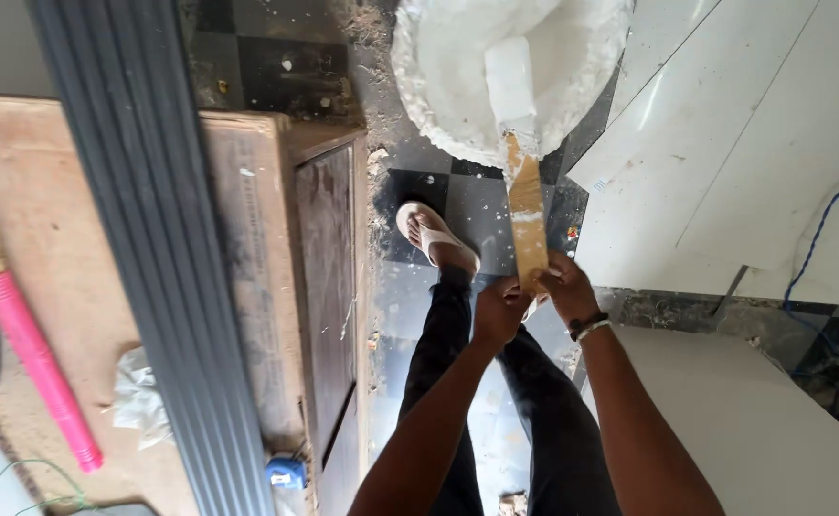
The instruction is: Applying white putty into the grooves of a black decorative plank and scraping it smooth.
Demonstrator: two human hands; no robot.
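You stand on a dark checkered floor (457, 205) dusted with white splashes, with pale tile sheets (725, 143) lying to your right and a wooden door (276, 277) laid flat to your left. Across that door runs a long grey ribbed strip (152, 248), and a pink tube (37, 368) lies further left. Ahead of your sandalled foot (435, 237) sits a round basin (505, 67) full of thick white paste. Both your hands meet on the near end of a wooden paddle (526, 215): your left hand (499, 311) has its fingers wrapped tight around the handle, and your right hand (565, 290), with a dark band at the wrist, has its fingers closed on it just beside. The paddle slants away from you, its far end coated white and sunk in the paste.
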